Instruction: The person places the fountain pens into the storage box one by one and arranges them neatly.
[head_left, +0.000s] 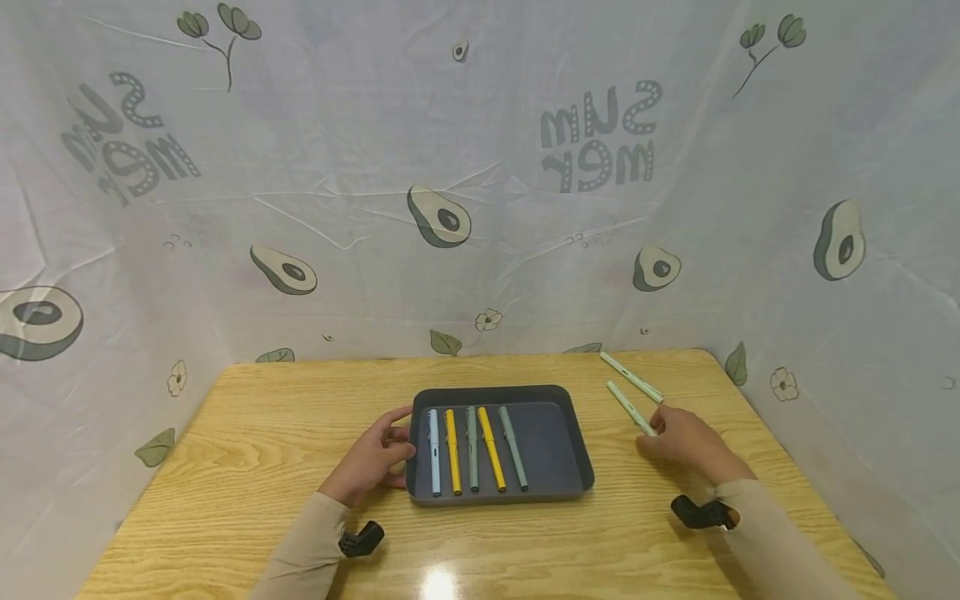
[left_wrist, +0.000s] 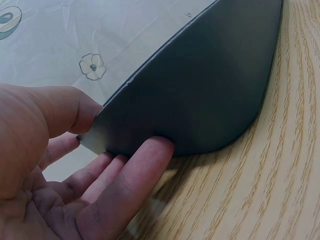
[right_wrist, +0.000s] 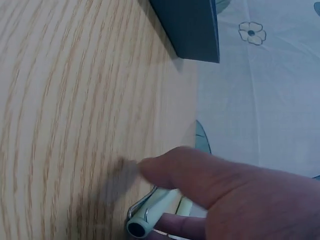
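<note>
A dark grey tray [head_left: 551, 442] lies on the wooden table with a light blue pen [head_left: 434, 454], two yellow pens [head_left: 453, 454] and two grey-green pens [head_left: 513, 450] side by side inside. My left hand [head_left: 372, 454] holds the tray's left end, its thumb at the rim and other fingers against the outer wall [left_wrist: 185, 95]. To the right of the tray, my right hand [head_left: 686, 442] pinches the near end of a pale green pen [head_left: 628, 406], whose metal clip shows in the right wrist view. Another pale green pen [head_left: 632, 377] lies just behind it.
The wooden table [head_left: 285, 417] runs back to a pale hanging cloth [head_left: 360, 275] printed with avocados and leaves, which also encloses both sides. A black wrist device [head_left: 362, 540] sits at the left cuff, and a second black device [head_left: 701, 512] at the right.
</note>
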